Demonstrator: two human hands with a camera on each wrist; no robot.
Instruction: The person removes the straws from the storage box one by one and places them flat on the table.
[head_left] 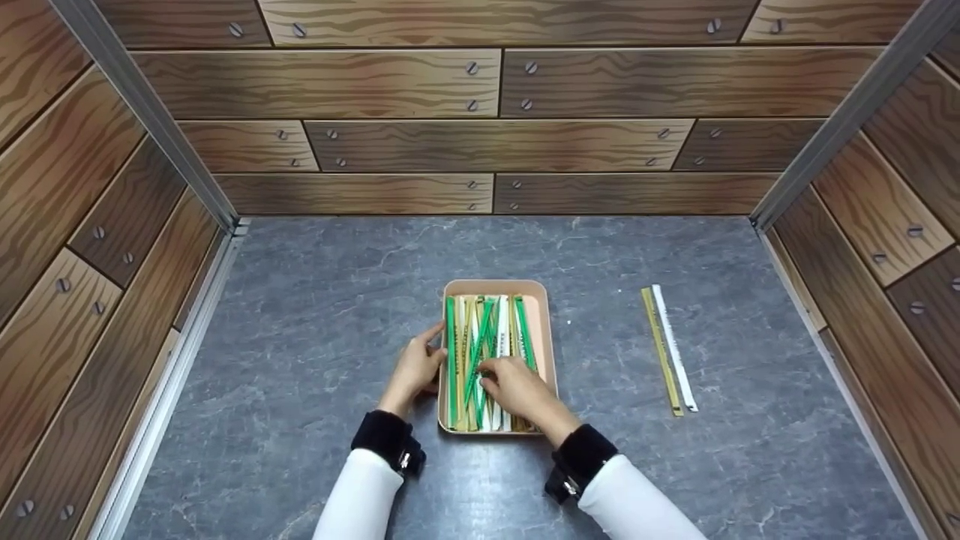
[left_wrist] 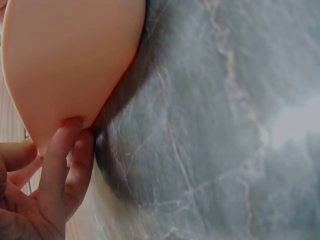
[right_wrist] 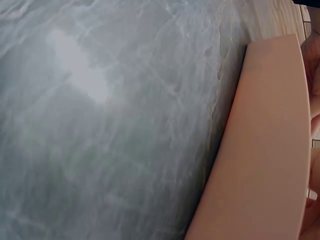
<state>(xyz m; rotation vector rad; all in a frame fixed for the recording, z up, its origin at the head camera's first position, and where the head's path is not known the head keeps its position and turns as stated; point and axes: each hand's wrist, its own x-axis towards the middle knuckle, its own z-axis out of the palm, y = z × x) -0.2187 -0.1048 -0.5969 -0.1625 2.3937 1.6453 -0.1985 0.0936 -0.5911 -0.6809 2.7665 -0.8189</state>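
Note:
A shallow peach-coloured tray (head_left: 541, 330) lies on the grey surface, filled with long, slim printed sticks that look paper-wrapped, in green, gold and white. My left hand (head_left: 416, 365) grips the tray's left side; in the left wrist view its fingers (left_wrist: 62, 137) press the outer wall, with the thumb up at the rim. Over the tray's near right part, my right hand (head_left: 517, 386) reaches in among the sticks. Its thumb and forefinger come close together beside a green stick (head_left: 474, 367); I cannot tell whether they pinch it. The right wrist view shows mostly the tray's outer wall (right_wrist: 265, 135).
To the right of the tray, a gold stick (head_left: 661, 352) and a white stick (head_left: 675, 349) lie side by side on the grey marbled surface (head_left: 330, 300). Wood-patterned panels (head_left: 495, 82) stand at the back and on both sides, with metal strips at the corners.

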